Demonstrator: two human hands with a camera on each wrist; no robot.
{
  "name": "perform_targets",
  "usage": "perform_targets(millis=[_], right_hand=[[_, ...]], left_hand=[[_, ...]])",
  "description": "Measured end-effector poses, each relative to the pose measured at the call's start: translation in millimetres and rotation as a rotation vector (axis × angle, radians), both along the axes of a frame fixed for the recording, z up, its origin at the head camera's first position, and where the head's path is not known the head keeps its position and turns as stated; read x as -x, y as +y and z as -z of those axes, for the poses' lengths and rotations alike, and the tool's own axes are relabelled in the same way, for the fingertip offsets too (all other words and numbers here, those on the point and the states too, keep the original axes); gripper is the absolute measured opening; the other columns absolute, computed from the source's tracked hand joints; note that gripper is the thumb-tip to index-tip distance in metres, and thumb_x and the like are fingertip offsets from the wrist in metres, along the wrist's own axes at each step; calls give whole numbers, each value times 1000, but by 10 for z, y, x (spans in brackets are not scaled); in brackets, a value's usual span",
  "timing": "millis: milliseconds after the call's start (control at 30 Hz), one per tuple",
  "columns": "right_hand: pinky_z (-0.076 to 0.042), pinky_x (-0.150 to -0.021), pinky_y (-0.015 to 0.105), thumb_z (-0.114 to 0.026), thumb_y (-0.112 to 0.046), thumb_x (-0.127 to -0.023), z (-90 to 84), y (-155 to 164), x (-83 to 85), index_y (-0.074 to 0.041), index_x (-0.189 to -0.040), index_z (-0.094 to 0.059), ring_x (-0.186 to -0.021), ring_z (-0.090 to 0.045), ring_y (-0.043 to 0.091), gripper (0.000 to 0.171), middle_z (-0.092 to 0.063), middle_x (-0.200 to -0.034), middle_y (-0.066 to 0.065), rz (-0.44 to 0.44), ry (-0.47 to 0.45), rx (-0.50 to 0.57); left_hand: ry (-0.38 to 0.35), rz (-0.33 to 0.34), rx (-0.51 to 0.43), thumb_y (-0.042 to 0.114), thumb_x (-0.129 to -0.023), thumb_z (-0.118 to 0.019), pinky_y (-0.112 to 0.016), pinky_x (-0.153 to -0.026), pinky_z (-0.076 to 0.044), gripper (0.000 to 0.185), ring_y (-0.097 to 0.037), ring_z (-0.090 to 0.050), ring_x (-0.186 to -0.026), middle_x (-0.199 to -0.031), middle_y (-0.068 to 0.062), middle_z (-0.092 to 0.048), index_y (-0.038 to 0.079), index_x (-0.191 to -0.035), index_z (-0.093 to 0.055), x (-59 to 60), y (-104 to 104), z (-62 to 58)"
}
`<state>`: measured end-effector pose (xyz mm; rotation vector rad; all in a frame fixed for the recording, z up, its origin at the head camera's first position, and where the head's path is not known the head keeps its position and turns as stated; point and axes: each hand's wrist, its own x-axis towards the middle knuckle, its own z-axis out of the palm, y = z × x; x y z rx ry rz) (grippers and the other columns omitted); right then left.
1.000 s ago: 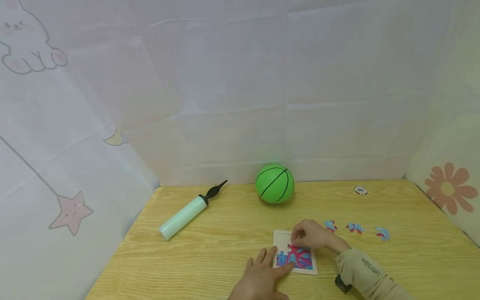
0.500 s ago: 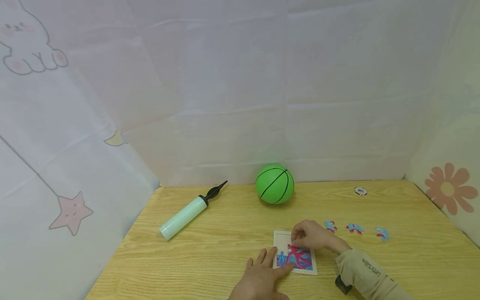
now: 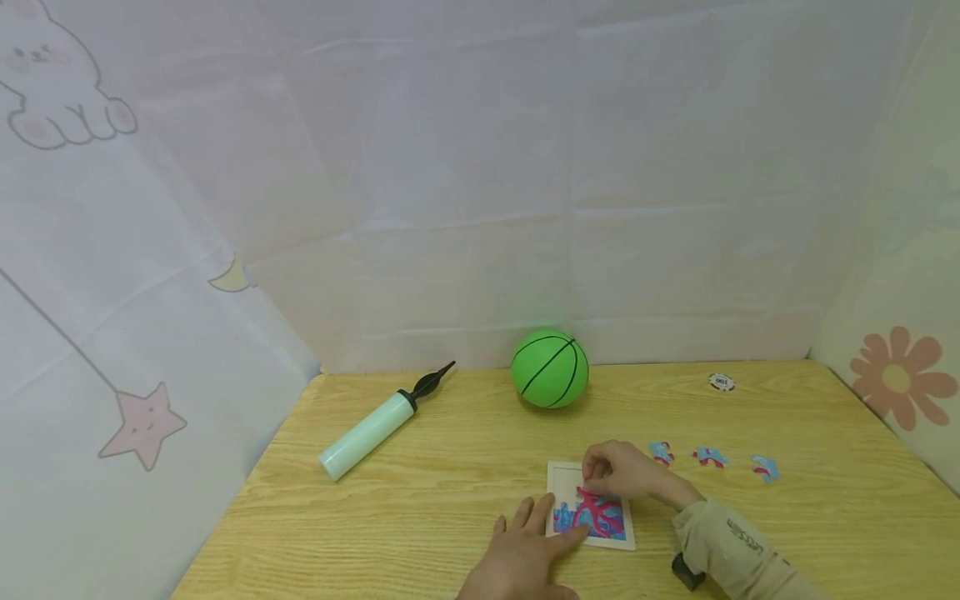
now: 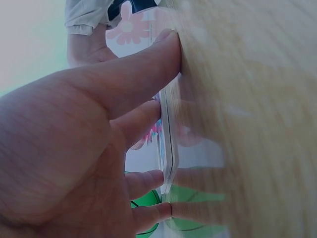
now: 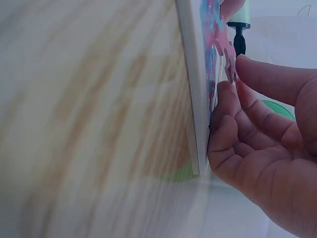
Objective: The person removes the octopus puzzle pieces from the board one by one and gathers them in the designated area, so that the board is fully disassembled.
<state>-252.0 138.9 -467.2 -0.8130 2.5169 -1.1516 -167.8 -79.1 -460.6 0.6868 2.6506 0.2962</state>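
The right hand [image 3: 618, 471] hides the puzzle board's [image 3: 557, 473] far corner.

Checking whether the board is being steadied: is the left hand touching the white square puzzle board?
Touching. The left wrist view shows the left hand with fingertips pressed against the white square puzzle board edge.

a green ball [image 3: 550, 367] sits at the far edge of the wooden table [image 3: 420, 492], a mint air pump [image 3: 375, 427] lies to its left, a small white chip [image 3: 721, 382] far right.
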Motion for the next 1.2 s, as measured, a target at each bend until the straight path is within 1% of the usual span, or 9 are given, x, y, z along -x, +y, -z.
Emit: perform_targets(millis=[200,333,533,600,700,767,933,1067,1200], right_hand=[[-46,-59,24,-73,-7,-82,-26,7,-22,-7,-84,-60,-66,-56,7,13,-61,-73,-4,7,-1,18],[-45,-57,24,-73,-7,-82,-49,12,-39,-6,-87,-60,-64,-56,8,14,-61,-73,-2,5,-28,47],[-47,-59,24,-70,-8,-85,-71,37,-53,-6,-90,-63,-66,-59,11,8,-64,-75,1,-7,-83,72],[-48,-61,25,-69,-10,-87,-76,63,-49,-7,-90,-64,-67,-60,12,7,-64,-76,0,-6,-80,72],[-49,-65,26,-68,-13,-88,-82,130,-40,-9,-90,-65,-72,-60,12,6,-64,-80,-1,-7,-45,88],[-52,-67,28,-68,-13,-89,-84,188,-35,-7,-91,-65,-73,-62,14,7,-65,-82,0,-21,-37,124],[-56,-69,34,-66,-11,-91,-105,346,-44,-2,-94,-64,-75,-65,21,10,-64,-85,7,-27,-112,220],[-56,-69,33,-66,-12,-91,-132,462,-66,-3,-95,-64,-79,-63,18,10,-63,-87,8,8,-115,214],[-55,-68,32,-65,-14,-92,-144,595,-84,-5,-96,-64,-78,-63,17,10,-63,-87,7,29,-87,184]], left_hand=[[0,2,7,57,-74,-73,-63,-101,-30,72,-36,-26,-139,-155,-1,-24,56,-138,-40,6,14,1],[4,5,11,57,-74,-73,-63,-101,-31,72,-36,-27,-139,-155,0,-25,55,-138,-40,10,22,-1],[-13,2,14,57,-74,-73,-64,-101,-30,71,-36,-26,-140,-155,1,-24,56,-137,-41,22,42,-5],[-19,-2,16,57,-74,-72,-64,-102,-30,70,-36,-26,-140,-155,1,-24,57,-137,-40,22,47,-6],[-25,-7,15,58,-75,-72,-64,-102,-29,71,-36,-25,-140,-155,1,-24,57,-137,-39,17,49,-11],[-18,-6,17,58,-75,-71,-63,-102,-29,71,-36,-25,-140,-155,1,-24,57,-138,-38,11,46,-17],[-1,-7,19,57,-75,-72,-63,-101,-31,71,-36,-26,-140,-155,0,-25,56,-138,-39,-1,33,-31],[-4,-7,12,57,-75,-72,-64,-101,-30,71,-37,-26,-140,-155,-1,-24,55,-138,-39,-1,24,-27],[-2,-8,4,56,-75,-72,-63,-101,-30,71,-37,-26,-140,-155,-1,-24,55,-139,-39,-6,14,-12]])
